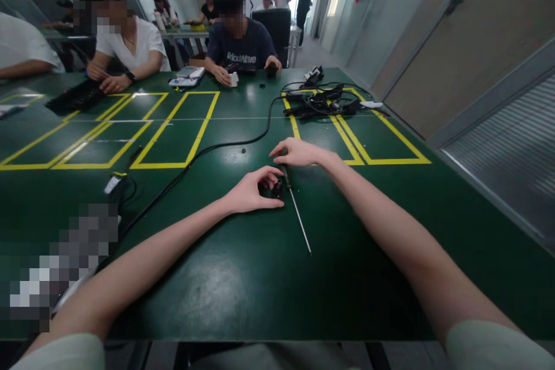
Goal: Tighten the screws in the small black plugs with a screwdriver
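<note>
Left hand [252, 192] cups 1 part [278, 188], grip unclear — right hand [300, 152], fingers [282, 146] apart, is beside 1 screwdriver [288, 180].

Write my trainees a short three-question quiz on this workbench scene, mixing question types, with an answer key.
1. True or false: the screwdriver points its tip toward the near edge of the green table.
2. Which hand's thumb and fingers curve around the small black part?
3. Where is the tangle of black cables? A: on the floor. B: on the far part of the table. C: in someone's lap.

Key: 1. True. 2. The left hand. 3. B.
</note>
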Demonstrator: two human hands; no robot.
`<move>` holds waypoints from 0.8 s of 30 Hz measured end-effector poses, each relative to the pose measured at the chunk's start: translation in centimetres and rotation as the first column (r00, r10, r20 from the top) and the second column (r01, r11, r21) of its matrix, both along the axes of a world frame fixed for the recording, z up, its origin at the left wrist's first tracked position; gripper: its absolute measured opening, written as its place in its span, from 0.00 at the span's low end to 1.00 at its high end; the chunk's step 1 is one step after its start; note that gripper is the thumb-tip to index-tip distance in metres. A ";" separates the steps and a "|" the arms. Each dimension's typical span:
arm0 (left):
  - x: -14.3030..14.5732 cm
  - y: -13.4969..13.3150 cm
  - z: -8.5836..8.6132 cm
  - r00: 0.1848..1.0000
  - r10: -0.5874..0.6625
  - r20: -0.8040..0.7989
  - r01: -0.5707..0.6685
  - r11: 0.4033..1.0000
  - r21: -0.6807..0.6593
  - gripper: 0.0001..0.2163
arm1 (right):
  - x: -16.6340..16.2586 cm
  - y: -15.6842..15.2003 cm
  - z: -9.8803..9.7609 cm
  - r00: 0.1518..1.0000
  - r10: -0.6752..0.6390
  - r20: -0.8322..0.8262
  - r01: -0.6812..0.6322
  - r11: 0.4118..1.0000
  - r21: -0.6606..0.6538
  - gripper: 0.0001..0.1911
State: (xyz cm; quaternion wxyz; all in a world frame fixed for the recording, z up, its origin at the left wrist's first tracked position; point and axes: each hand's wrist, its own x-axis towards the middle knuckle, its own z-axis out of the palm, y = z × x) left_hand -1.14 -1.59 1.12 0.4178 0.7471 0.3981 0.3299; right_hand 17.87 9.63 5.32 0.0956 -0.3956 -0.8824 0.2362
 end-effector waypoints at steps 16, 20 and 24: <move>-1.6 0.9 1.6 0.996 -0.090 0.026 0.088 0.995 0.054 0.14 | -0.9 1.9 -6.8 0.984 -0.021 -0.175 0.030 0.998 0.048 0.21; -1.4 0.9 2.0 0.995 -0.104 -0.009 0.104 0.992 0.070 0.14 | -1.0 1.9 -6.7 0.980 -0.032 -0.198 0.040 0.999 0.035 0.21; -1.1 0.7 2.3 0.993 -0.114 -0.026 0.115 0.990 0.076 0.11 | -1.1 1.9 -6.7 0.978 -0.029 -0.207 0.037 0.999 0.037 0.20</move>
